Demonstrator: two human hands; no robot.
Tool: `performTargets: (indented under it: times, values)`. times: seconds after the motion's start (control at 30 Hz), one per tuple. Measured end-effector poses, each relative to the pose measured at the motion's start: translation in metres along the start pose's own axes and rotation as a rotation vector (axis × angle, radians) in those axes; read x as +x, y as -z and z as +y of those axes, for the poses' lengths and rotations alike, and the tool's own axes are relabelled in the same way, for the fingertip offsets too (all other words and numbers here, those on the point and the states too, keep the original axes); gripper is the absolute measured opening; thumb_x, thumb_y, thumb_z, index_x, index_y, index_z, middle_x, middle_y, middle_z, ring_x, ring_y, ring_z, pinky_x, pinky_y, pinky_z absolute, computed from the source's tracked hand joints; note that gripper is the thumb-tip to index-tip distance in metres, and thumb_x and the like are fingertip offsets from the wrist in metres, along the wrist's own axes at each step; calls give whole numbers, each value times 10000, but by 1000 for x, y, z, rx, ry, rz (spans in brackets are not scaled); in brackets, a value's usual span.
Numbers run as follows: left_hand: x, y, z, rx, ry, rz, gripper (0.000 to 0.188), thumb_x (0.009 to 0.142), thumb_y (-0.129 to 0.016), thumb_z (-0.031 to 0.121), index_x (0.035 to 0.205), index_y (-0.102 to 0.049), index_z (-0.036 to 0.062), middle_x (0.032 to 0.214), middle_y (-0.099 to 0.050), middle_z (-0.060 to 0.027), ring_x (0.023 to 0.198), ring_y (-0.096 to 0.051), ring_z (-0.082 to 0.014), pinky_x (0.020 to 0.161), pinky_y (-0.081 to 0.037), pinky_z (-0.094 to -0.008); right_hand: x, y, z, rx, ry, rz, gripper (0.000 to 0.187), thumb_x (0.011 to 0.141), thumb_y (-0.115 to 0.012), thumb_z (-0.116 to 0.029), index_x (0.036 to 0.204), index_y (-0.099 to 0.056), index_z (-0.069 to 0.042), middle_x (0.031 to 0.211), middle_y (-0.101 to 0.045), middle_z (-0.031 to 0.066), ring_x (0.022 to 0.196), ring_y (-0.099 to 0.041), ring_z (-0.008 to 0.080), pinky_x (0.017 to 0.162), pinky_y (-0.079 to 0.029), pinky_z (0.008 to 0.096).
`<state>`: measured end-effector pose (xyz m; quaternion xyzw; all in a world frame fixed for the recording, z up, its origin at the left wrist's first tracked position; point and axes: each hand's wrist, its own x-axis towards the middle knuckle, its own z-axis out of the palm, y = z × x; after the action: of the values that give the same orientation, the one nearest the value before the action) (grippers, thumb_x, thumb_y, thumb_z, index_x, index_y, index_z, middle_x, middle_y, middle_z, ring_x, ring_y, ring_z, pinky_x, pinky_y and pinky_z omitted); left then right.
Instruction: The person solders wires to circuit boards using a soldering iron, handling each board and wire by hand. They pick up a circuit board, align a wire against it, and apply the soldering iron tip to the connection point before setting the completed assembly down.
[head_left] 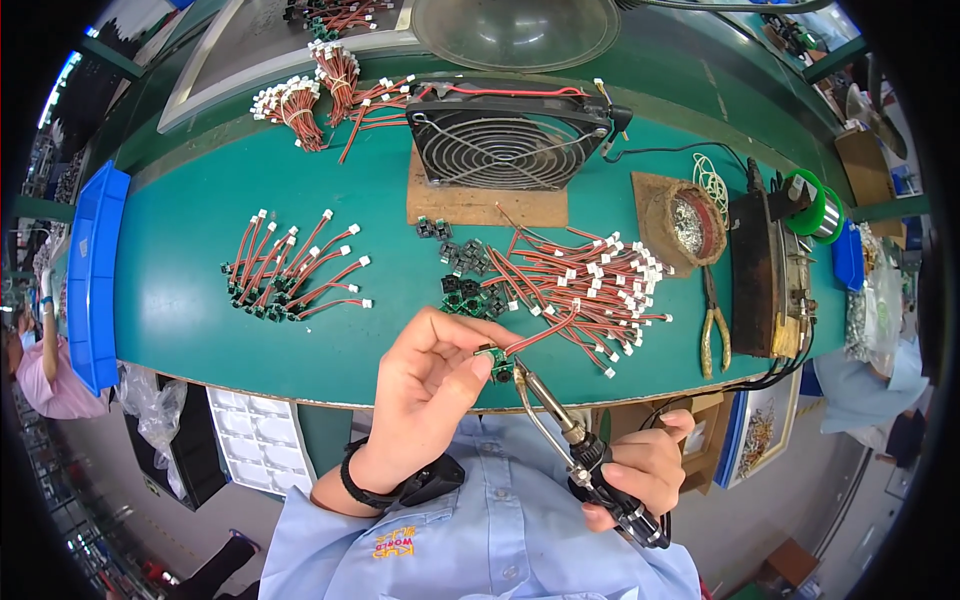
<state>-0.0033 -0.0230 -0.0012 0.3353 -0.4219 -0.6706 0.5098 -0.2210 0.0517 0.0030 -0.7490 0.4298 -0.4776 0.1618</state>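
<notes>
Between the thumb and fingers of my left hand [425, 375] is a small green circuit board [497, 362], held above the table's front edge. A red-and-black cable [545, 334] runs from the board toward the upper right. My right hand [645, 465] is wrapped round a black-handled soldering iron [590, 455], and a thin metal tube runs along its shaft. The iron's tip meets or nearly meets the board; the exact contact is too small to tell. Just beyond lie several loose boards with black parts [465, 258] and a heap of white-plugged cables [600, 285].
Boards with cables attached [290, 270] lie at left, near a blue bin [95, 275]. A black fan [508, 140] stands on a wooden block. At right are a tip-cleaning pot [690, 225], pliers [714, 325], a solder spool [818, 205] and a dark box [762, 270].
</notes>
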Motion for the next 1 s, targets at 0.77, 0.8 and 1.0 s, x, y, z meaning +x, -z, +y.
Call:
performTargets:
  times: [0.77, 0.8, 1.0]
  values:
    - [0, -4, -1, 51, -61, 2, 107, 874, -492, -32, 959, -437, 2, 1063, -585, -173, 959, -548, -133, 824, -431, -274, 4, 2, -3, -30, -7, -39, 339, 613, -765, -332, 888, -669, -159, 708, -607, -22, 608, -559, 123, 862, -288, 354]
    - [0, -4, -1, 51, -59, 1, 107, 874, -492, -32, 959, -437, 2, 1063, -585, -173, 959, -548, -133, 824, -431, -274, 4, 2, -3, -31, -4, -37, 332, 615, -762, -333, 882, -671, -157, 703, -607, -23, 602, -558, 123, 861, -289, 354]
    - [-1, -7, 1, 108, -63, 38, 103, 862, -511, -29, 937, -446, -1, 1038, -602, -174, 947, -566, -150, 834, -430, -281, 4, 4, -4, -28, -7, -33, 311, 621, -753, -336, 858, -675, -151, 692, -611, -20, 583, -558, 124, 863, -288, 351]
